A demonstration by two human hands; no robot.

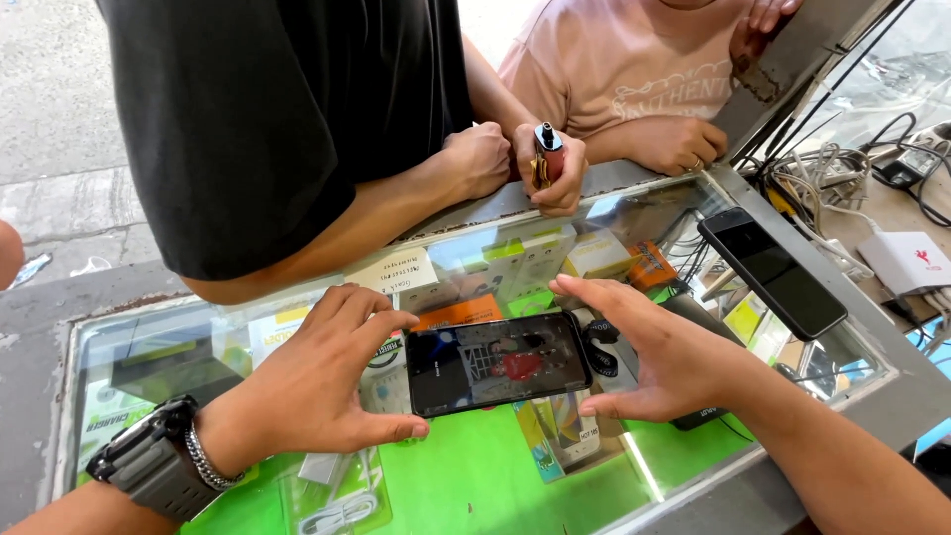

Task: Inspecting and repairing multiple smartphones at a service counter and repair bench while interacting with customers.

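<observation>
Black flat phone with a lit screen (497,362), held sideways just above the glass counter top (693,193), between two hands. Left hand (317,381) clamped on its left end, thumb under the bottom edge, fingers curled over the top; grey chunky watch (149,466) and a bead band on that wrist. Right hand (664,357) pinching the right end, thumb low, fingers spread long over the top edge. Best to keep the phone level, grip only the edges, keep fingertips off the screen. Second dark phone (773,272) lying flat, off to the right. Across the counter, another person's hand holding a small red and black gadget (548,154).
</observation>
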